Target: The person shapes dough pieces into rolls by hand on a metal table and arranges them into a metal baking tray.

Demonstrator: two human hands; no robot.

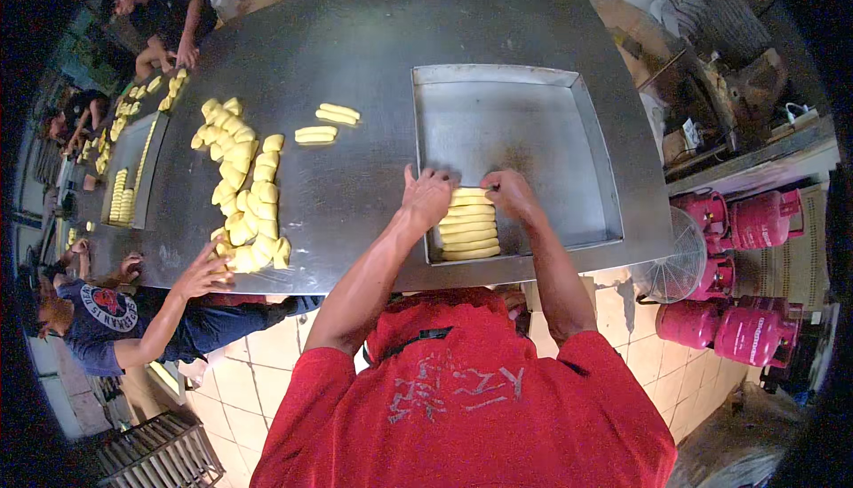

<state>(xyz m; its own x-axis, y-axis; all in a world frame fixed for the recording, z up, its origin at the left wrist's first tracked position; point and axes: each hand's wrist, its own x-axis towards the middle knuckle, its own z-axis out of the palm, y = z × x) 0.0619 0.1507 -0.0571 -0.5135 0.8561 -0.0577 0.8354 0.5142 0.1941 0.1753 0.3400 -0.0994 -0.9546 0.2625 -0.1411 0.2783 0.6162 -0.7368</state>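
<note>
A row of several yellow dough rolls (469, 229) lies side by side in the near left corner of a shallow metal tray (524, 79). My left hand (429, 195) bends over the left end of the farthest roll (471, 197), thumb and fingers curled at it. At that roll's right end, my right hand (511, 193) has its fingers drawn together around the tip. Both hands partly cover the roll's ends. Two small groups of dough rolls (315, 134) rest on the metal table left of the tray.
A long heap of yellow dough pieces (240, 182) spreads across the metal table (364, 35); a co-worker's hand (204, 273) touches its near end. Other people work around a second tray (153, 146) at the left. Pink gas cylinders (755, 333) and a round fan guard (680, 257) stand right.
</note>
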